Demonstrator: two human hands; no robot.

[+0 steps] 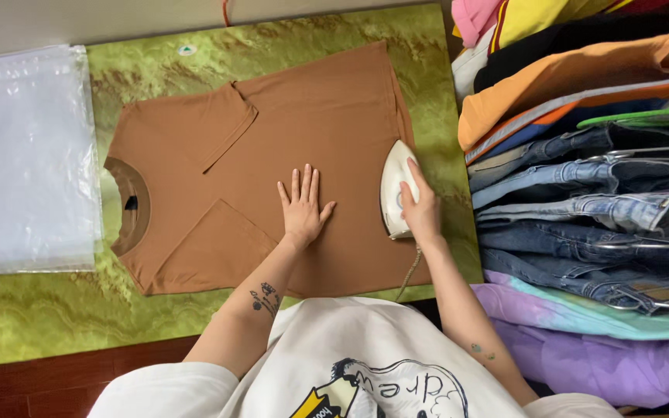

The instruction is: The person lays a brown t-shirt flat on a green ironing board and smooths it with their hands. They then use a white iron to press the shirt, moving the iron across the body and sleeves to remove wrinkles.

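Brown T-shirt (272,155) lies flat on the green marbled ironing mat (40,325), collar toward the clear plastic bags (25,155), both sleeves folded in over the body. I judge the pressing well along: the cloth looks smooth, and the white iron (395,190) sits at the hem end. My right hand (420,209) is closed around the iron's handle; my left hand (302,205) is spread flat, palm down, on the shirt just beside it. Stacked jeans and tops (582,193) wait beyond the iron.
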